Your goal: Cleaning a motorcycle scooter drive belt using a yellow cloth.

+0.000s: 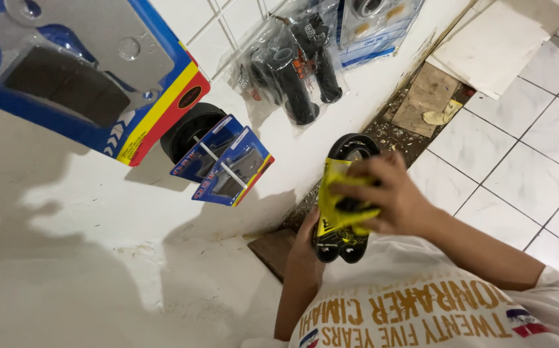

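Here, right hand (389, 200) gripping yellow packet (341, 216), wall (99, 225) beside

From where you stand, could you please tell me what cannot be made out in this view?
Head view only:
- Black part: mostly hidden by the yellow cloth and right hand.
- Left hand: fingers hidden behind the part; grip unclear.
- Blue package: cut off by the top-left edge.
- Bagged black handles: blurred by glare.

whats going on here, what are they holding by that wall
A person holds a pack of black rubber grips with a yellow card, close to their chest. The right hand grasps the yellow top; the left hand supports it from behind. On the white wall hang blue blister packs of brake pads, a larger blue pack and a clear bag of black handle grips. White floor tiles lie below.
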